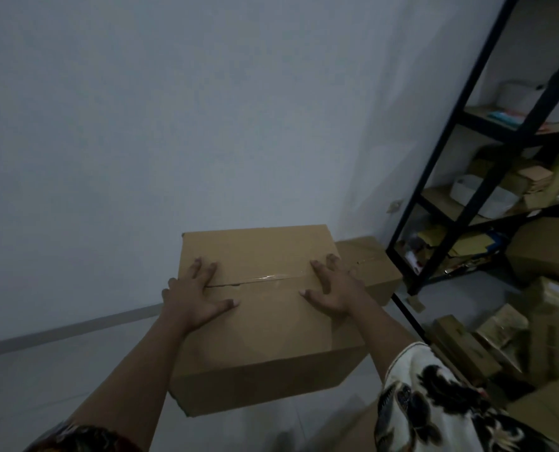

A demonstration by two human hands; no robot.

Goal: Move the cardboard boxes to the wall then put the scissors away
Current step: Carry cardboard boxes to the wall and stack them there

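Currently your left hand (197,296) and right hand (332,290) press flat, fingers straight, on box 1 (265,308), frame centre, near the wall (173,125). Box 2 (369,269) sits behind-right. Scissors unseen, still pending.

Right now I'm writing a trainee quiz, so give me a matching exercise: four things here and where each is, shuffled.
1 left hand
2 right hand
3 smaller box
4 black rack

A at the room's right
B flat on the large box top, left side
C flat on that top, right side
D behind the large box, near the wall

Pairs: 1-B; 2-C; 3-D; 4-A
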